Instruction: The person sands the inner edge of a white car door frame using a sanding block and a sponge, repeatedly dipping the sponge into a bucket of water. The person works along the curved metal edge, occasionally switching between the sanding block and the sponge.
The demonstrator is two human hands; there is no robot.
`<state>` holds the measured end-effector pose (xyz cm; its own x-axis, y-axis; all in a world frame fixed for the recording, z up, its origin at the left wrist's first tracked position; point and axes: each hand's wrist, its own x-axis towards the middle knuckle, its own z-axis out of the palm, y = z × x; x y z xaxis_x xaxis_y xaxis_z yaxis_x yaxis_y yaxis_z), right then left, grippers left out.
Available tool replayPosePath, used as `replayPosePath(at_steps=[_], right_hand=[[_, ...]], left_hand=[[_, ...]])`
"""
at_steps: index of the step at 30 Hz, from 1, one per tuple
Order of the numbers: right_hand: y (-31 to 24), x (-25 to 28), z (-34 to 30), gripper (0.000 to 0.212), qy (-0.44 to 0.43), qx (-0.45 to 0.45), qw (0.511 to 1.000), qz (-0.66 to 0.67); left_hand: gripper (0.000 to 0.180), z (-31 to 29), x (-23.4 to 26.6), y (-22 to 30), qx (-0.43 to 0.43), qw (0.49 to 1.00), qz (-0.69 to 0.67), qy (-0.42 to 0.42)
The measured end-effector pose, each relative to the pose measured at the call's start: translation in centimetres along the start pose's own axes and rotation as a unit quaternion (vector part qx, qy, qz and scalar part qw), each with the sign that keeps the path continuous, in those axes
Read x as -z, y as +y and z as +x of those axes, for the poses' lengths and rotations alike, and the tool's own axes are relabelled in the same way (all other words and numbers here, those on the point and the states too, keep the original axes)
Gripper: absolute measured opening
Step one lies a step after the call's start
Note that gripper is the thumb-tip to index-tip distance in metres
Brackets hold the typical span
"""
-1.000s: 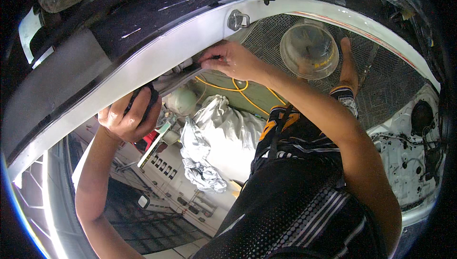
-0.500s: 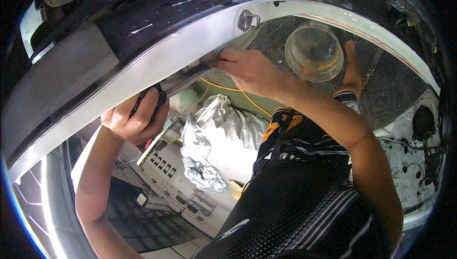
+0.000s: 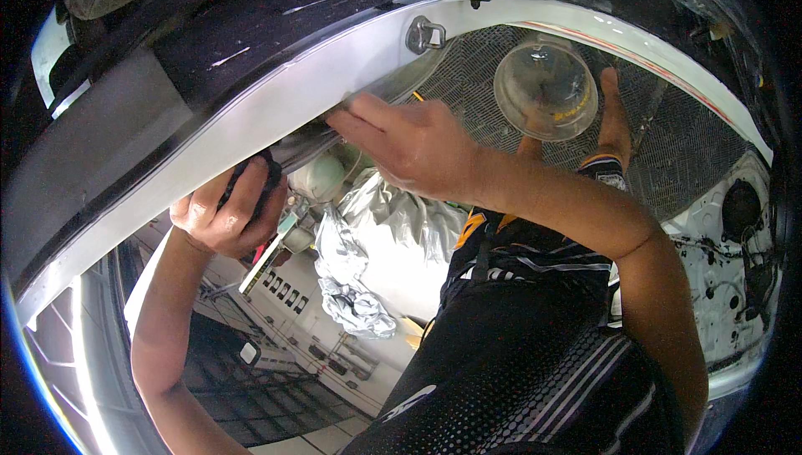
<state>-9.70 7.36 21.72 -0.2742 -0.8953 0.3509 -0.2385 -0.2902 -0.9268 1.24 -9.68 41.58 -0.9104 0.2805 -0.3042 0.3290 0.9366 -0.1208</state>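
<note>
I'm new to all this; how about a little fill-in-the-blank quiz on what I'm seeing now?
1. The left hand holds an object coloured ____.
2. The clear bucket is nearer to the right hand than to the ____ hand.
3. The metal fitting is fixed to a frame whose colour is ____.
4. Seen from above, the bucket's rim is ____ in shape.

Missing words: black; left; white; round.

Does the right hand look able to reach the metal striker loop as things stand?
Probably yes: the right hand is near the metal striker loop, and nothing visible blocks the way between them.
</note>
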Motion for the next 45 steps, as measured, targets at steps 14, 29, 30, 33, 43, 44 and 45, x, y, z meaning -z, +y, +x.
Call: replayPosePath(at_steps=[14, 29, 30, 33, 43, 44, 45], right_hand=[[-0.8, -2.1, 3.7, 0.017, -0.211, 0.025, 0.973, -0.094], [2.6, -0.4, -3.1, 0.021, -0.014, -0.103, 0.995, 0.0], [3.3, 0.0, -4.6, 0.023, 0.003, -0.156, 0.987, 0.032], [4.8, 1.6, -8.9, 0.029, -0.009, -0.422, 0.876, 0.233], [1.7, 8.3, -14.8, 0.034, 0.24, -0.475, 0.78, 0.329], [0.8, 8.5, -14.9, 0.034, 0.256, -0.455, 0.794, 0.312], [-0.6, 8.7, -14.9, 0.034, 0.268, -0.435, 0.806, 0.297]], left_hand=[[0.045, -0.6, 0.2, -0.2, -0.024, 1.0, 0.006, -0.014], [0.043, -0.9, -0.3, 0.0, 0.043, 0.999, -0.025, 0.017], [0.041, -1.4, -0.3, -0.1, 0.042, 0.999, -0.021, 0.017], [0.024, -0.4, -0.3, 0.0, -0.047, 0.997, 0.02, 0.054], [0.042, 5.2, -4.9, 9.8, 0.195, 0.93, -0.167, 0.263], [0.034, 6.2, -6.1, 11.7, 0.234, 0.899, -0.223, 0.296], [0.024, 7.0, -7.6, 13.9, 0.283, 0.851, -0.276, 0.346]])
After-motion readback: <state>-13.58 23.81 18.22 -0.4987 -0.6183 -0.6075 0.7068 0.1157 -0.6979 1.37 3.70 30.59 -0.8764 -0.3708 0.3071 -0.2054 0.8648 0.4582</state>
